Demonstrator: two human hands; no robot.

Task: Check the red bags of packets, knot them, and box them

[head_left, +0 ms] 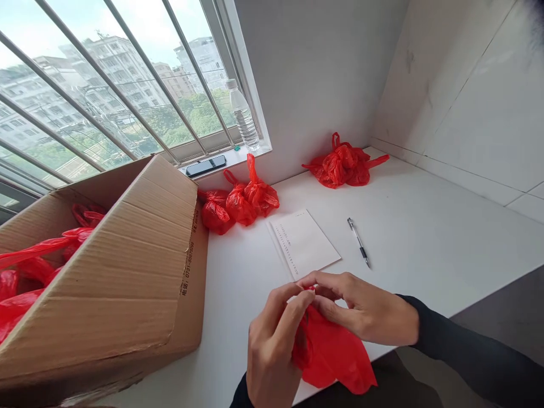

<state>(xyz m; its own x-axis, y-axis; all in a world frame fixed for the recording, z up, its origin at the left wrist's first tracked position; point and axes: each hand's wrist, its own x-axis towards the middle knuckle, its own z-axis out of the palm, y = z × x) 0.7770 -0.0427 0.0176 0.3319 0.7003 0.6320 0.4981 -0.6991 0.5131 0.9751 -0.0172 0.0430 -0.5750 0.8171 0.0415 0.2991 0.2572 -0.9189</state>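
A red plastic bag [335, 354] hangs at the front edge of the white table, its lower part spread out toward me. My left hand [274, 334] pinches the bag's gathered top between thumb and fingers. From the right, my right hand [355, 306] closes on the same gathered part, its fingertips almost meeting those of the left. What the bag contains is hidden. Just beyond my fingers lies a sheet of white paper [304, 241] with rows of small writing. A clear pen with a black grip [359, 242] rests to its right.
An open cardboard box [140, 272] holding red bags [32, 277] stands at the left. Several tied red bags [240, 201] sit beside it, and more red bags [344, 164] lie by the back wall. On the windowsill are a water bottle [244, 116] and a phone [206, 165].
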